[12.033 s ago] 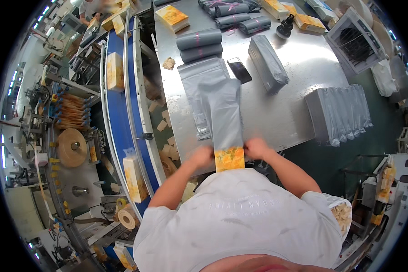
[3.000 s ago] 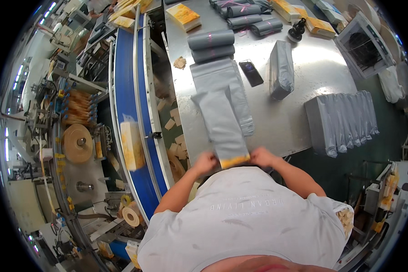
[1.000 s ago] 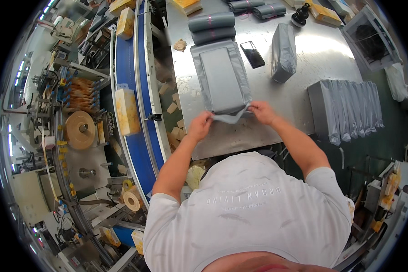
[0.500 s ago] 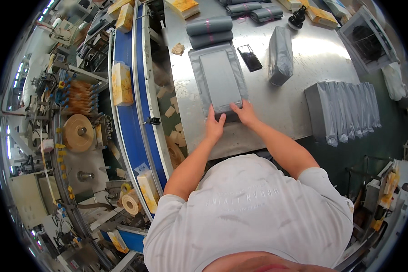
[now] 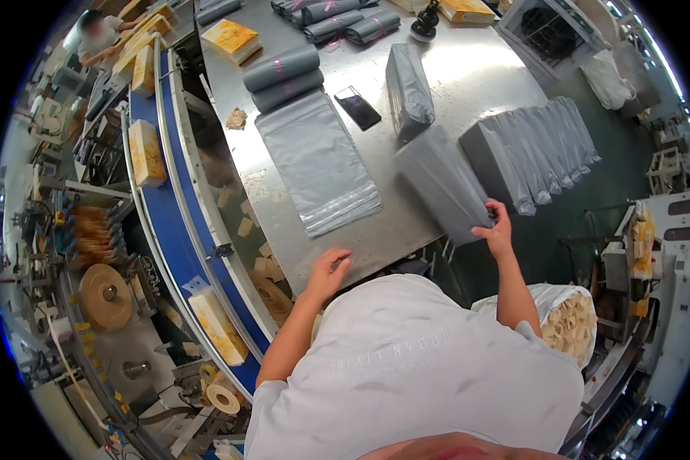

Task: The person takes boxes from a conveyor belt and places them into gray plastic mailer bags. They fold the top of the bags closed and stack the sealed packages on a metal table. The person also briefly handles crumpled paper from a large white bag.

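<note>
My right hand (image 5: 498,231) grips the lower end of a grey plastic-wrapped package (image 5: 443,184), which is tilted and slightly blurred over the table's right front edge. Beside it a row of several similar grey packages (image 5: 525,153) stands at the right edge, and another wrapped package (image 5: 409,90) stands upright farther back. My left hand (image 5: 330,272) hovers near the table's front edge, fingers loosely curled, thumb apart, holding nothing. Just beyond it lies a flat stack of grey plastic mailing bags (image 5: 316,165).
Rolled grey bags (image 5: 284,77), a phone (image 5: 358,107) and a black knobbed object (image 5: 425,23) rest on the metal table (image 5: 257,180). To the left, a blue conveyor (image 5: 178,222) carries yellow-and-white packs (image 5: 146,153). A co-worker (image 5: 96,38) is at the far left. A white sack (image 5: 575,318) stands at right.
The grey package has left the bag stack and moved right in my right hand. My left hand has let go and drawn back. The view has shifted to the right.
</note>
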Available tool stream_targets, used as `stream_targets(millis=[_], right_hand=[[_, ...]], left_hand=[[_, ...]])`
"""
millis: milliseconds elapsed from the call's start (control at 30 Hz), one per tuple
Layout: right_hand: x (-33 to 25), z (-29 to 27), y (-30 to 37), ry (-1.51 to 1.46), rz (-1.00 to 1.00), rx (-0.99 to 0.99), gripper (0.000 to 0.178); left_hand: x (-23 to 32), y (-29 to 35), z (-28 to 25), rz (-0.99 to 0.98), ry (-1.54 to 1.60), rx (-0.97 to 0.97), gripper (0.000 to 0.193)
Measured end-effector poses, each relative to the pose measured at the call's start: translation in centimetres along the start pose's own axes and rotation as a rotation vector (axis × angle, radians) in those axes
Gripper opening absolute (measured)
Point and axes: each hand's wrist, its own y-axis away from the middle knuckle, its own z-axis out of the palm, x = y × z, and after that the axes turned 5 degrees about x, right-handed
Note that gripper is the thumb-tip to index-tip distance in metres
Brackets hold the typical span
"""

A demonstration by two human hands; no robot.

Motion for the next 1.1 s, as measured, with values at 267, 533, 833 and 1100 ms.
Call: stream_targets(millis=[267,533,833,1100], right_hand=[[-4.1,5.5,0.4,1.158,-0.420,0.249,0.062],[-1.6,11.4,-2.9,1.453,-0.319,-0.147,0.059],[8.0,16.3,0.5,1.267,-0.386,-0.050,0.064],[5.7,16.7,-1.6,1.241,-0.308,-0.201,0.061]], left_hand=[[-0.9,0.0,0.0,-0.005,-0.059,-0.059,0.020],[-3.3,5.4,-3.9,-0.016,-0.172,0.131,0.022],[-13.8,25.6,-16.5,-0.493,-0.709,1.311,0.039],[-19.3,45.1,-16.9,-1.581,-0.696,0.892,0.093]])
